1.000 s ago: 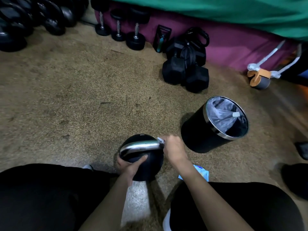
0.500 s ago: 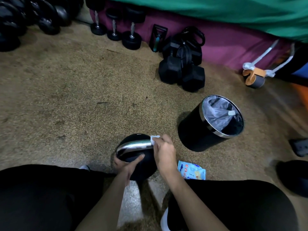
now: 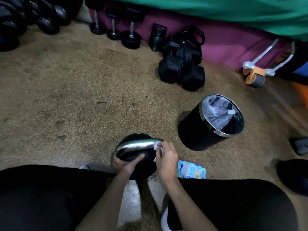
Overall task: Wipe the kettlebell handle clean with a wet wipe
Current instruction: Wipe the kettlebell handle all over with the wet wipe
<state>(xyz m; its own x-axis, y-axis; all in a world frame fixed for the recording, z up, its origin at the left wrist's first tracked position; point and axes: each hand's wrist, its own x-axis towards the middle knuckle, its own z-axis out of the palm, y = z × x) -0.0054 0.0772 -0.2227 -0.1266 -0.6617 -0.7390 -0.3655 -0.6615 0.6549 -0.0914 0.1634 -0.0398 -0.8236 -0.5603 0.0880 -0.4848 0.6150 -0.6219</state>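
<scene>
A black kettlebell [image 3: 141, 165] stands on the brown floor between my knees, its shiny metal handle [image 3: 138, 145] arching over the top. My left hand [image 3: 127, 164] cups the near left side of the ball, thumb across its front. My right hand [image 3: 166, 158] is closed on a white wet wipe [image 3: 157, 146], which is pressed around the right end of the handle. Most of the wipe is hidden inside my fingers.
A blue wet-wipe packet [image 3: 191, 170] lies on the floor by my right knee. A black bin [image 3: 211, 122] with a plastic liner stands to the right. Hex dumbbells [image 3: 181, 72] and round dumbbells [image 3: 130, 30] line the purple wall. Dark shoes [image 3: 295, 174] sit far right.
My right hand with the wipe slid left along the handle, then back toward its right end. My left hand has stayed on the ball.
</scene>
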